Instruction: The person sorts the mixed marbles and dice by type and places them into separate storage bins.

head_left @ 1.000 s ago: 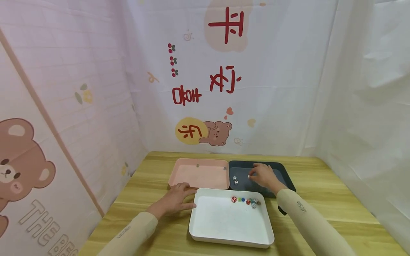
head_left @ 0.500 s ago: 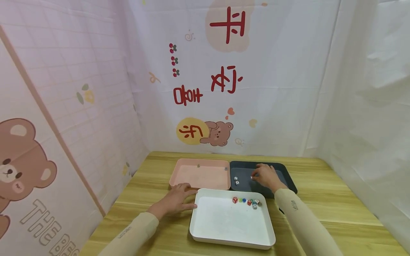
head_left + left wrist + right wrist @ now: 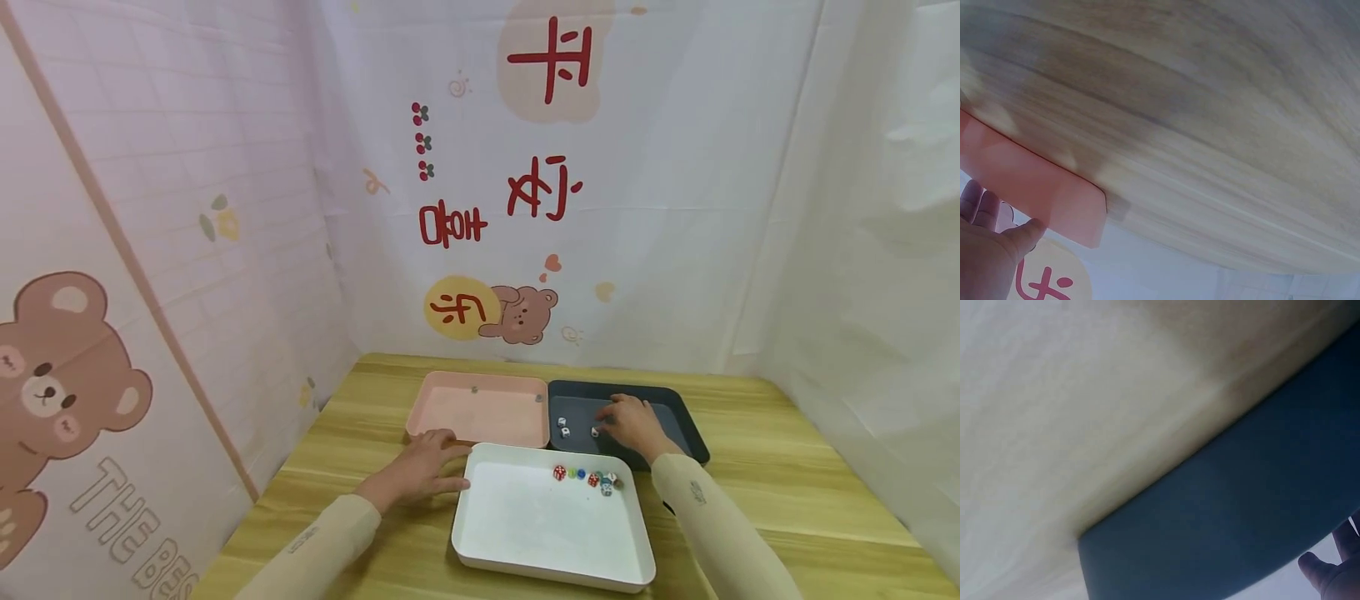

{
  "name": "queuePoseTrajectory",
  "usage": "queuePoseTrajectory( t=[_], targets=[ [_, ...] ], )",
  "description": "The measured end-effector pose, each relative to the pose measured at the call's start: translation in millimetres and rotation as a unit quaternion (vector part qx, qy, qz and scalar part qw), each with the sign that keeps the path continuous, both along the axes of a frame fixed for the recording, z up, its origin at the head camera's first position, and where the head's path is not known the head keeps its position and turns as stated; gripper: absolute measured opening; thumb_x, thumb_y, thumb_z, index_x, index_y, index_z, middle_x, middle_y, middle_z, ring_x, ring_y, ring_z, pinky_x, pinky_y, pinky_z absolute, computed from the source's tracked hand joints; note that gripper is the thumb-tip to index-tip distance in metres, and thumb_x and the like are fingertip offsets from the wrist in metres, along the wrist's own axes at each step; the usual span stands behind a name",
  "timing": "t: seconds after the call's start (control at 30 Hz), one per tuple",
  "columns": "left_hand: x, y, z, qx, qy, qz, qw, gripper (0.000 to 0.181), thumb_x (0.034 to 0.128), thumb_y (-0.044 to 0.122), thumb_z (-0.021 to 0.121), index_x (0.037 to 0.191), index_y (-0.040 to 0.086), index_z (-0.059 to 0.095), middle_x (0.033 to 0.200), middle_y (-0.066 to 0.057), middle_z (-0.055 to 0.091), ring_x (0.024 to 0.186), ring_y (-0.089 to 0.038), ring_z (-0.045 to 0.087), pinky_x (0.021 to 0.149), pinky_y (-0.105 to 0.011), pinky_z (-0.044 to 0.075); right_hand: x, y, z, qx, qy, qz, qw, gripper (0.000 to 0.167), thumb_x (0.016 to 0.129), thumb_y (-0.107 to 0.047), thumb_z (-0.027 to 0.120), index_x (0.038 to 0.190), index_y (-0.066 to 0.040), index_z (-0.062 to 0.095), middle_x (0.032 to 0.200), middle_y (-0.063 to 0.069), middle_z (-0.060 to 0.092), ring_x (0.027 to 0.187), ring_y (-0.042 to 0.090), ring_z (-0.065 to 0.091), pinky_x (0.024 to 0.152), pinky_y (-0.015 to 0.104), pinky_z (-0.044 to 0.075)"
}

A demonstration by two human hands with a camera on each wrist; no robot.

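Note:
My right hand is over the dark blue tray, thumb and fingers apart. Just by its thumb lies a white die on the tray floor. To the left sit two more white dice, one just behind the other. My left hand rests with relaxed fingers at the left edge of the white tray, close to the front of the pink tray. In the left wrist view its fingers show by the pink tray's wall; the right wrist view shows my right thumb over the blue rim.
Along the white tray's far right side lie a red die, another red die, a yellow-green bead, a blue bead and a cluster of small pieces. Two tiny pieces lie in the pink tray. A printed cloth hangs behind the table.
My right hand's fingers have parted from the white die, which now lies on the dark blue tray's floor. The left hand has stayed in place; the head view has shifted slightly.

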State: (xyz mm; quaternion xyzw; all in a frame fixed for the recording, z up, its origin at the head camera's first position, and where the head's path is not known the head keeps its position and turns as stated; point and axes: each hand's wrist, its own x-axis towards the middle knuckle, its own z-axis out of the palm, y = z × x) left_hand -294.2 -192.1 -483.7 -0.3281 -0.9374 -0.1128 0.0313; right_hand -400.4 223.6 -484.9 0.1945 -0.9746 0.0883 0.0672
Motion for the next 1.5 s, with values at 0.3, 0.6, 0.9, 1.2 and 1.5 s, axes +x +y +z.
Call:
queuePoseTrajectory(
  t=[0.3,0.6,0.9,1.2,1.5],
  targets=[
    [3.2,-1.0,-3.6,-0.001,-0.007,0.002,1.0000,0.066,0.0949,0.060,0.054,0.142,0.014,0.054,0.136,-0.015,0.046,0.127,-0.035,0.044,0.104,-0.054,0.037,5.5,1,-1.2,-0.011,0.007,0.010,0.9999,0.019,0.086,-0.026,0.078,0.103,-0.017,0.079,0.135,0.025,0.055,0.126,0.046,0.048,0.101,0.074,0.027],
    [2.2,-4.8,-2.0,0.009,-0.013,0.002,0.9999,0.064,0.0958,0.056,0.056,0.142,0.013,0.054,0.138,-0.017,0.045,0.127,-0.037,0.043,0.104,-0.056,0.037,2.4,-1,2.1,-0.030,0.000,0.003,0.9995,0.020,0.088,-0.027,0.076,0.105,-0.017,0.078,0.140,0.026,0.051,0.129,0.048,0.044,0.103,0.072,0.026],
    [-0.1,-2.8,-1.4,0.010,0.000,-0.005,0.9999,0.062,0.0957,0.054,0.058,0.141,0.012,0.055,0.135,-0.018,0.046,0.125,-0.038,0.044,0.104,-0.056,0.037,6.9,2,8.5,-0.058,0.002,0.034,0.9978,0.021,0.089,-0.025,0.075,0.107,-0.014,0.078,0.140,0.029,0.050,0.130,0.049,0.043,0.102,0.071,0.029],
    [0.1,0.6,0.7,0.016,-0.007,-0.008,0.9998,0.061,0.0959,0.051,0.060,0.142,0.011,0.054,0.136,-0.019,0.045,0.126,-0.039,0.043,0.102,-0.057,0.037,8.9,6,9.8,-0.095,-0.007,0.048,0.9943,0.022,0.090,-0.024,0.074,0.108,-0.011,0.077,0.141,0.030,0.047,0.129,0.051,0.042,0.102,0.068,0.032],
    [-2.2,0.5,0.5,0.017,-0.011,-0.008,0.9998,0.062,0.0958,0.053,0.059,0.141,0.012,0.055,0.137,-0.021,0.045,0.128,-0.041,0.042,0.104,-0.059,0.034,23.0,-5,16.2,-0.140,-0.063,0.067,0.9859,0.033,0.089,-0.031,0.075,0.116,-0.011,0.075,0.148,0.024,0.042,0.134,0.049,0.037,0.102,0.067,0.033]
  ],
)
